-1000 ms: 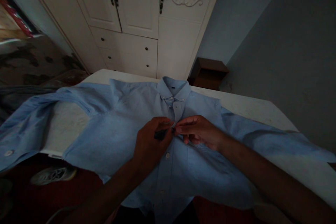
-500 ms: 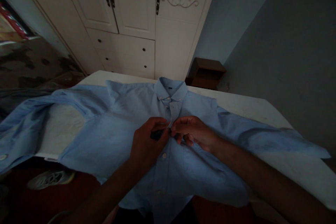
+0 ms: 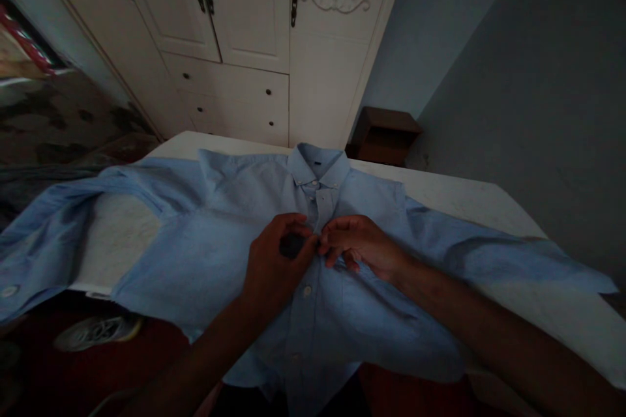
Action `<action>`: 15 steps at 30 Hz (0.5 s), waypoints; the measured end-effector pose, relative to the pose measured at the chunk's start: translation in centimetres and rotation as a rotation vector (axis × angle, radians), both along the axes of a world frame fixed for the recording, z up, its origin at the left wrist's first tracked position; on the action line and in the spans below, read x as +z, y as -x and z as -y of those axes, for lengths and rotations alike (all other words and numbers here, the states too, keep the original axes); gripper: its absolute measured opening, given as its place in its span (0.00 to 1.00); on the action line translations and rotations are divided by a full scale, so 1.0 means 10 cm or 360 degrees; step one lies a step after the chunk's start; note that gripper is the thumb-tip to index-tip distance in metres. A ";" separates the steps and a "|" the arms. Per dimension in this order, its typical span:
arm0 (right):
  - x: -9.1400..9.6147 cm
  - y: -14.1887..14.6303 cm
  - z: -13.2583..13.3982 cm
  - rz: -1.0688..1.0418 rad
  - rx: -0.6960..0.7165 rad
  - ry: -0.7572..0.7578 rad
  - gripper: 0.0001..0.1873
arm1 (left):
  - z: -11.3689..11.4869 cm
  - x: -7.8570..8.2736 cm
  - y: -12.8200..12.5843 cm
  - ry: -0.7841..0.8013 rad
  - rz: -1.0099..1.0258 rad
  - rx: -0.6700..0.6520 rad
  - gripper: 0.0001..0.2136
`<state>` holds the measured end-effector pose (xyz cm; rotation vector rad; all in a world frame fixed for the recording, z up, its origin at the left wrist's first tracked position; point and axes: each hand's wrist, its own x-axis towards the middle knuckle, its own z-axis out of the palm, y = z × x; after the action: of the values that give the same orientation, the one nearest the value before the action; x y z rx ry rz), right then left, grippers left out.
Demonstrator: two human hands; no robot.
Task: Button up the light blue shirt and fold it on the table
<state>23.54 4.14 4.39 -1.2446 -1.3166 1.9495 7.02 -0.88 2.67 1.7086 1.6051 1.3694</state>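
A light blue button-down shirt [image 3: 220, 234] lies front up across the table, its collar [image 3: 320, 172] at the far edge and its sleeves spread to both sides. On the front placket, below the collar, my left hand [image 3: 276, 254] pinches the cloth edge with thumb and fingers. My right hand [image 3: 357, 244] meets it from the other side, fingertips closed on the same placket. The fingers hide whatever button or buttonhole lies between them. Below them a white button [image 3: 307, 290] shows on the placket.
A white table [image 3: 445, 189] bears the shirt. Behind it stands a white wardrobe [image 3: 254, 13] with dark handles. A brown wooden box-like stand [image 3: 391, 130] is by the wall. A shoe [image 3: 95, 332] rests on the red floor at lower left.
My left fingers have shifted slightly, the index finger curling lower beside the placket. My right hand stays almost in place, and the shirt lies as before.
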 end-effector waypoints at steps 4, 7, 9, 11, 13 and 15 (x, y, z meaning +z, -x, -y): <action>-0.02 0.00 0.01 -0.0001 -0.0009 -0.0035 0.11 | 0.00 0.02 0.00 0.0020 0.0064 -0.0002 0.13; -0.04 0.01 0.01 0.0011 -0.0011 -0.0055 0.10 | 0.00 0.04 0.00 0.0039 0.0101 0.0000 0.13; -0.04 0.02 0.02 0.0023 -0.0022 -0.0061 0.10 | 0.00 0.05 0.00 0.0050 0.0106 -0.0002 0.12; -0.03 0.02 0.02 0.0033 -0.0036 -0.0060 0.09 | -0.01 0.05 0.01 0.0052 0.0104 0.0002 0.12; -0.03 0.02 0.01 0.0032 -0.0047 -0.0050 0.09 | -0.01 0.04 0.01 0.0048 0.0110 0.0033 0.11; -0.03 0.02 0.01 0.0020 -0.0057 -0.0046 0.08 | -0.01 0.03 0.02 0.0056 0.0125 0.0052 0.11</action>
<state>23.32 4.03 4.09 -1.2602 -1.3153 1.8945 6.80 -0.73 2.94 1.5949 1.6108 1.3976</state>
